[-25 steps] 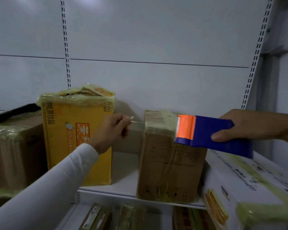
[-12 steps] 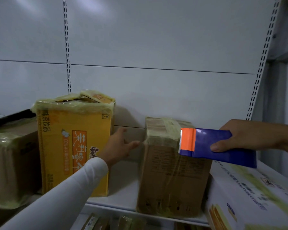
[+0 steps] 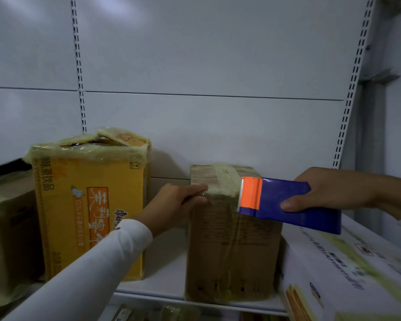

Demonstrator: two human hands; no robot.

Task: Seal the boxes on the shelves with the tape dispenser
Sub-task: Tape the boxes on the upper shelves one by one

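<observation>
A: How far is the sealing, if we go from left to right and take the brown box in the middle as our landmark?

B: Far to its left a dim brown carton has film on it. Just left of the landmark, the yellow box has tape around its top, but the flaps bulge there, so I judge it only roughly closed.

A: And the landmark itself?

B: It has yellowish tape over its top and down its front. The left hand presses on its upper left edge, fingers together and bent over the corner. I think it smooths the tape end.

A: Where is the tape dispenser?

B: At the box's upper right corner, the toothed orange end touching the tape. The right hand is clamped around its blue body.

A: What is left?

B: Probably cutting this strip. The white box to the right seems already taped.
</observation>
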